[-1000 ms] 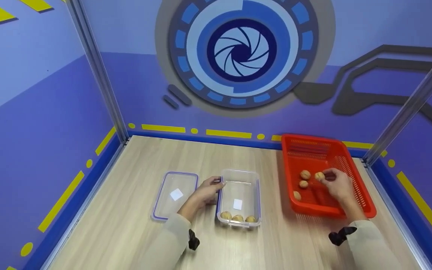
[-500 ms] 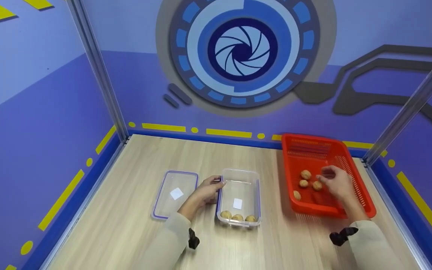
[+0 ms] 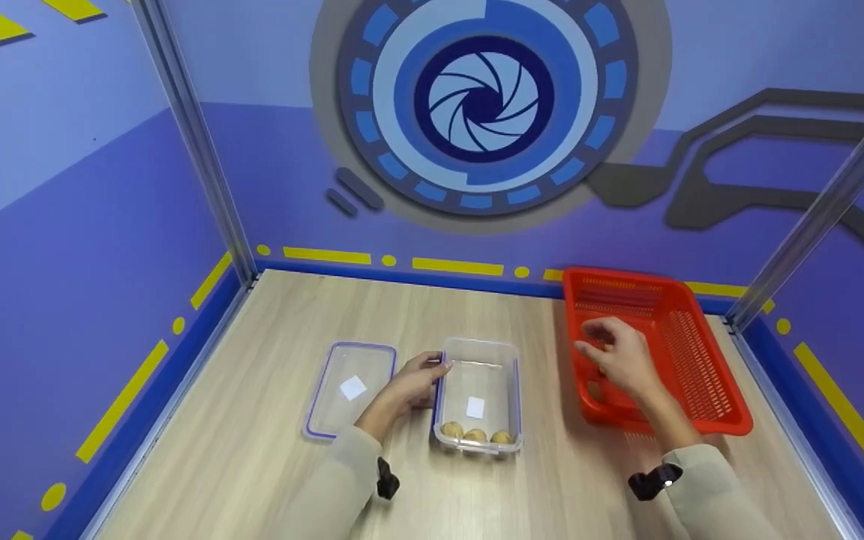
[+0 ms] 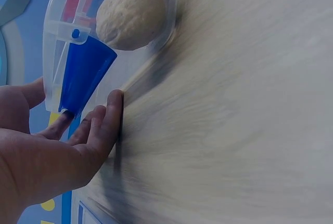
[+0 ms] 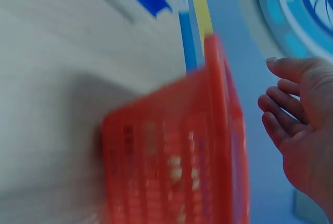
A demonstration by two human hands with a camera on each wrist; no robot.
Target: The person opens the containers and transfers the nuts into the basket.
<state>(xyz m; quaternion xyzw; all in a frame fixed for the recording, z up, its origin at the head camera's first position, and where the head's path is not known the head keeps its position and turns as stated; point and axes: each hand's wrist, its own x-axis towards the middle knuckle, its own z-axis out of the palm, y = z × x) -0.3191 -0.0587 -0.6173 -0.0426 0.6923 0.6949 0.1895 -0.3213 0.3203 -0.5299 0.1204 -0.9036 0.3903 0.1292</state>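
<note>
A clear plastic food container (image 3: 503, 382) stands on the table with three walnuts (image 3: 475, 436) in a row at its near end. My left hand (image 3: 408, 384) holds its left wall, thumb at the rim and fingers outside; in the left wrist view the hand (image 4: 62, 151) is beside a blue clip (image 4: 86, 73). My right hand (image 3: 622, 358) is over the left side of the red plastic basket (image 3: 709, 352), fingers loosely bent. In the right wrist view nothing shows between thumb and fingers of the hand (image 5: 312, 120). The hand mostly hides the walnuts in the basket.
The container's lid (image 3: 334, 411), with a purple-blue seal, lies on the table (image 3: 274, 360) left of my left hand. Printed walls (image 3: 402, 240) enclose the table at the back and both sides. The basket stands close to the back right corner.
My right hand has let go of a walnut, which dropped into the basket, and has moved left over the basket's left side. The left hand and container have stayed put.
</note>
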